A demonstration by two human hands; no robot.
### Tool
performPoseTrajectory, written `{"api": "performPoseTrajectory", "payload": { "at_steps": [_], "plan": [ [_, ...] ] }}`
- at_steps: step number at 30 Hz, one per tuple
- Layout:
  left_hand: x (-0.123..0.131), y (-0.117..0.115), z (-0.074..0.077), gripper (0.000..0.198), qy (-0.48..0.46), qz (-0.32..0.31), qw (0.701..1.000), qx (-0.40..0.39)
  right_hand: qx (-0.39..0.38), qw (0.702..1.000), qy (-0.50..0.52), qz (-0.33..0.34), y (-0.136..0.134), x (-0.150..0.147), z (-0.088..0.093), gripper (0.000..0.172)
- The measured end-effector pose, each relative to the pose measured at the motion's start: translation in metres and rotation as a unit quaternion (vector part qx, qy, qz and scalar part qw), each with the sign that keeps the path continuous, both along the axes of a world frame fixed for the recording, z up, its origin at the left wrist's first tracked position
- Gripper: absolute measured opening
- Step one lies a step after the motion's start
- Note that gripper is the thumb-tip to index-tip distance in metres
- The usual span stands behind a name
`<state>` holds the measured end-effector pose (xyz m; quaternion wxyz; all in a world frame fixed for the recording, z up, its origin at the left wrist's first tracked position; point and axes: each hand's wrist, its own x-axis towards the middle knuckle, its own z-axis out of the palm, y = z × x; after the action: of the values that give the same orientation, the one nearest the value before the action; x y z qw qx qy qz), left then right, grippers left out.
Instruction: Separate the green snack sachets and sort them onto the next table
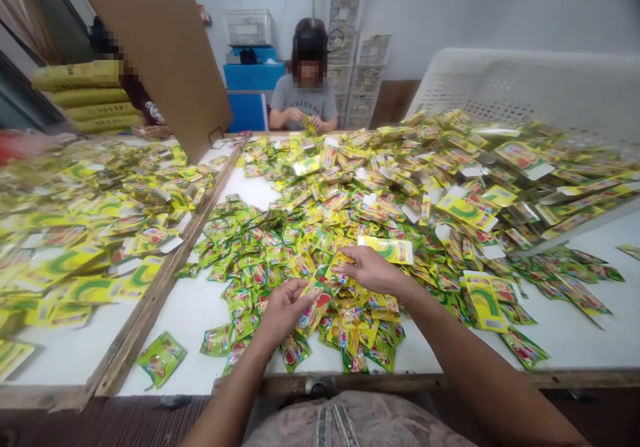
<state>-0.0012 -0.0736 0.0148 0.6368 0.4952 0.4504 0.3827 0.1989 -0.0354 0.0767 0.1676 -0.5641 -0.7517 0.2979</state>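
Low over the pile, my left hand [285, 310] is closed around a small yellow, red and green carton [316, 308], held tilted with its far end toward my other hand. My right hand [374, 270] is closed in a pinch on a small yellow packet [340, 260] at that far end of the carton. Whether the packet is partly inside the carton is hidden by my fingers. Beneath both hands lie many loose green and yellow packets [265, 254]. A flat yellow carton with a white flap [387, 250] rests just beyond my right hand.
A white perforated basket [500, 87] lies tipped at the right, cartons spilling from it. A wooden strip [165, 280] divides off more cartons [95, 254] at left. A cardboard panel [165, 54] stands there. A co-worker [303, 100] sits opposite, handling a packet.
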Motion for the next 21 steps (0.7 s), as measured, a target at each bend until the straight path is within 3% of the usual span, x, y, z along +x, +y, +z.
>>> {"api": "performPoseTrajectory", "payload": {
  "at_steps": [5,12,21],
  "plan": [
    [0.004,-0.001,0.001,0.033,-0.011,0.020,1.000,-0.016,-0.010,0.992,-0.109,0.058,0.003,-0.004,0.023,0.032],
    [0.001,-0.004,0.000,0.035,-0.006,-0.001,0.999,-0.037,0.031,0.965,-0.212,0.151,0.014,-0.012,0.030,0.014],
    [0.000,-0.007,0.002,0.032,-0.056,0.071,0.993,-0.076,0.033,0.988,-0.091,0.118,0.014,-0.010,0.026,0.013]
  ]
}}
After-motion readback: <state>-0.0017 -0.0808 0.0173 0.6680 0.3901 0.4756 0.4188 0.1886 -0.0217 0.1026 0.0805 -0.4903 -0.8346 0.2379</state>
